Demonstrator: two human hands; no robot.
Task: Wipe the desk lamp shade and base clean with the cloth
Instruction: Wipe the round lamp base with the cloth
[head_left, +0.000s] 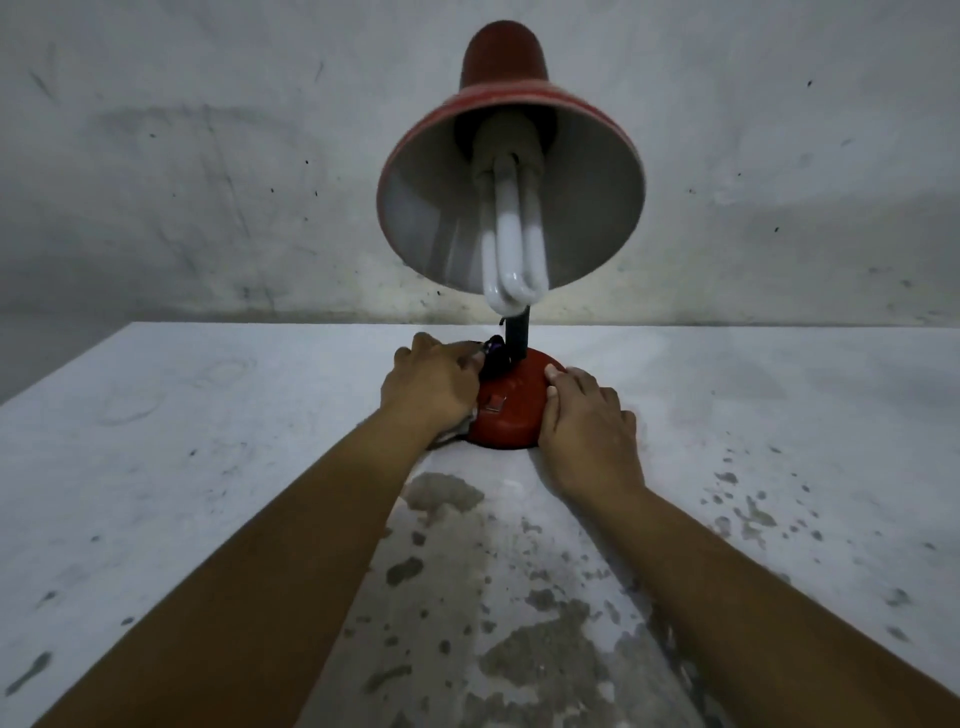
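A red desk lamp stands at the middle of a white table. Its shade tilts toward me and shows a white tube bulb inside. A dark neck rises from the round red base, which has a small switch on top. My left hand has curled fingers and grips a cloth against the base's left side. Only a dark bit of cloth shows at the fingertips and a pale bit under the wrist. My right hand cups the right side of the base, thumb lying on its top.
The white tabletop is stained, with grey patches of worn paint in front of the lamp and to the right. A scuffed pale wall stands right behind the table. The table's left edge runs diagonally at the far left.
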